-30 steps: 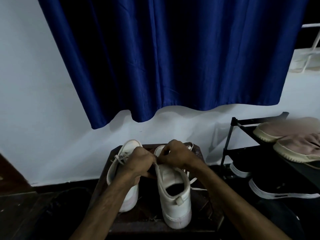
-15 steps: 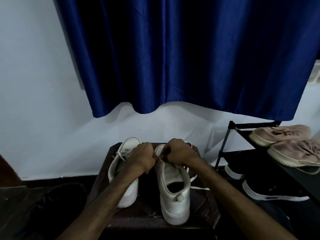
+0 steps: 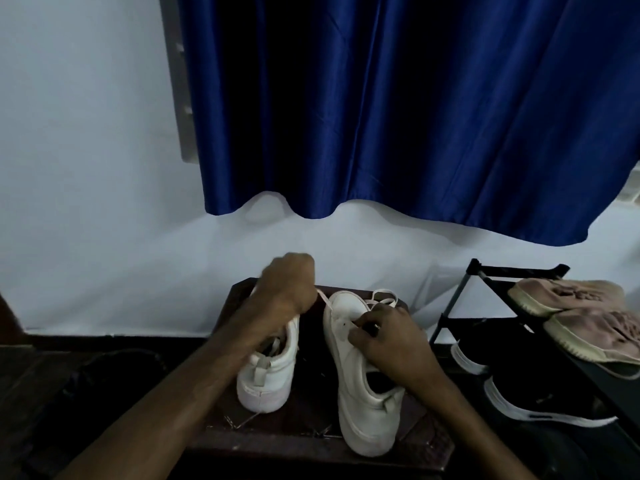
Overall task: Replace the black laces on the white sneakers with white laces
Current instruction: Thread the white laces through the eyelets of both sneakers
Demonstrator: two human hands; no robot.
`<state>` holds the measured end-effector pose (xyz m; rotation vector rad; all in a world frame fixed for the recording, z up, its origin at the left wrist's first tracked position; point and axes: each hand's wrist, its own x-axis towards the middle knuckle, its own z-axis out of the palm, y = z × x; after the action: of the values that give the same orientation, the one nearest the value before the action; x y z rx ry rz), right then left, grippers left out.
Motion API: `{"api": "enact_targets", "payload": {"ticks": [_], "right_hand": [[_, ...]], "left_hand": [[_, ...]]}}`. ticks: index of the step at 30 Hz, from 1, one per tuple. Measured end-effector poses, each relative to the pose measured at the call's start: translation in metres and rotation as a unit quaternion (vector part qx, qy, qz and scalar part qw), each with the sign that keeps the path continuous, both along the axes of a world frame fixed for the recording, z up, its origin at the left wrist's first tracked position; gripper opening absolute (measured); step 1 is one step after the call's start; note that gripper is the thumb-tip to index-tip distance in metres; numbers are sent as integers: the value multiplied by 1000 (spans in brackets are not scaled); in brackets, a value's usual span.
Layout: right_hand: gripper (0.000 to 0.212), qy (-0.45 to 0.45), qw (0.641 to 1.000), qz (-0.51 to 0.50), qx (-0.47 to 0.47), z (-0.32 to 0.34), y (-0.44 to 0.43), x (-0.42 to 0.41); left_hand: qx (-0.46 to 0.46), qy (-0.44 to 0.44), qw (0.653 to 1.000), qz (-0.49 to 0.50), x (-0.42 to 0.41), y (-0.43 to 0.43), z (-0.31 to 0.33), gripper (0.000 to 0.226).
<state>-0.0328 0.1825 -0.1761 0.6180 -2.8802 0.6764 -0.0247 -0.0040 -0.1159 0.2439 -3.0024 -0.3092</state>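
- The left hand point(image 3: 284, 289) is closed on a white lace point(image 3: 323, 299), drawing it taut up and away from the right sneaker point(image 3: 360, 386).
- The right hand point(image 3: 391, 337) presses on that sneaker's eyelet area, fingers point(image 3: 363, 336) curled; whether they pinch lace I cannot tell.
- The left sneaker point(image 3: 273, 379) stands just beside it on the dark wooden surface point(image 3: 311, 431).
- Lacing seems under way; next, likely feed the end through the next eyelet.
- No black lace shows.

Dim, bluish light; deep shadows low; left hand point(image 3: 289, 285) motion-blurred; edges bowed.
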Motion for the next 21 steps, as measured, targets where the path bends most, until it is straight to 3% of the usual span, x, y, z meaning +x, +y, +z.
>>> {"api": "enact_targets", "payload": {"ticks": [2, 4, 5, 8, 10, 11, 13, 14, 15, 17, 18, 19, 20, 21], "right_hand": [[45, -9, 999, -7, -51, -2, -2, 0], [44, -17, 996, -12, -85, -5, -7, 0], [44, -18, 995, -15, -93, -5, -7, 1], [39, -28, 996, -15, -89, -4, -7, 2], [37, -33, 996, -15, -84, -4, -8, 2], [37, -32, 996, -16, -81, -3, -9, 2], [38, -28, 996, -22, -78, -3, -9, 2], [40, -28, 996, -25, -81, -4, -9, 3], [44, -27, 996, -27, -84, -4, -9, 4], [52, -27, 995, -31, -92, -5, -8, 4], [53, -24, 995, -31, -94, -5, -8, 4], [52, -22, 995, -32, -95, -6, -9, 4], [51, -18, 995, -34, -97, -7, -9, 3], [50, -13, 994, -37, -98, -7, -10, 3]], "left_hand": [[52, 52, 997, 37, 0, -27, 17, 18], [230, 104, 967, 41, 0, -52, 22, 10], [366, 98, 925, 27, 4, -54, 22, 10], [685, 9, 729, -1, 10, -33, 13, 16], [806, -3, 591, 30, 7, -18, 5, 23], [841, 13, 538, 53, 5, -16, 5, 26], [867, 94, 480, 96, -1, -25, 14, 30], [853, 155, 487, 106, -4, -33, 20, 30], [806, 230, 535, 102, -6, -40, 24, 27], [615, 341, 710, 33, -6, -45, 29, 19], [501, 330, 800, -23, -4, -41, 27, 15], [384, 263, 882, -81, -2, -32, 21, 9], [262, 163, 943, -122, -1, -22, 11, 7], [151, 69, 975, -145, 0, -11, -1, 11]]}}
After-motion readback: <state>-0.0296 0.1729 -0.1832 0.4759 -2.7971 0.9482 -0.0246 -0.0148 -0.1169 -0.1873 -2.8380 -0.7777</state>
